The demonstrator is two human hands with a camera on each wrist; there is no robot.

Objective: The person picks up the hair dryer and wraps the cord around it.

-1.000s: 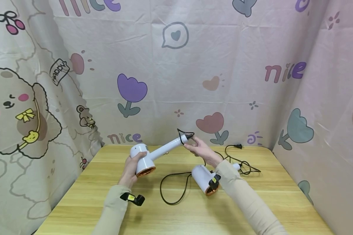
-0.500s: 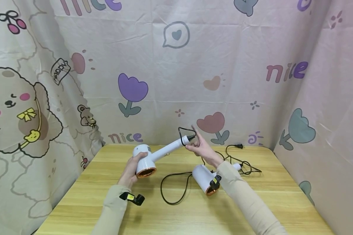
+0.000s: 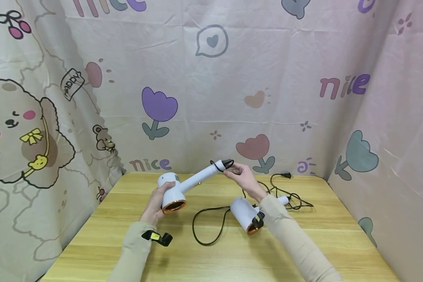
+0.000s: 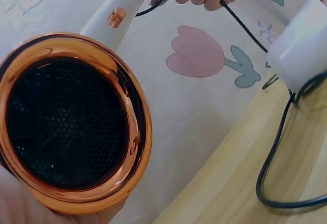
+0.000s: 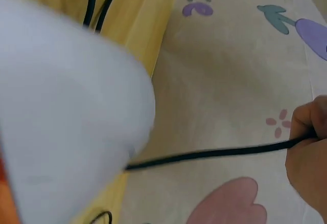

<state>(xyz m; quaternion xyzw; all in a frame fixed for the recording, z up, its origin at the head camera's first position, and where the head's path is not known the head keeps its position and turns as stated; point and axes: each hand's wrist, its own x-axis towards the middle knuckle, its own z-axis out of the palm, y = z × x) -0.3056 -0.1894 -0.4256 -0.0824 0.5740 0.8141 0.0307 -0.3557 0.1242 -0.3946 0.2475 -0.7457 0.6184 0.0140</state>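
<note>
In the head view a white hair dryer (image 3: 197, 178) with a copper rim is held above the table, its handle slanting up to the right. My left hand (image 3: 156, 201) grips its barrel. At the handle's end my right hand (image 3: 244, 178) pinches the black cord (image 3: 216, 167), which loops round the handle there. The left wrist view shows the dryer's dark grille (image 4: 66, 124) inside the copper ring. In the right wrist view the cord (image 5: 214, 153) runs into the curled fingers of my right hand (image 5: 311, 152).
A second white hair dryer (image 3: 243, 213) lies on the wooden table (image 3: 197, 262) under my right forearm. Its cord lies tangled at the right, with a black plug (image 3: 286, 175) near the back edge. A cord loop (image 3: 194, 229) lies mid-table. Patterned cloth (image 3: 204, 90) hangs behind.
The cord loop at the handle's end has come down closer round the handle. My right index finger, raised half a second ago, has bent down to the cord. My left hand has barely moved.
</note>
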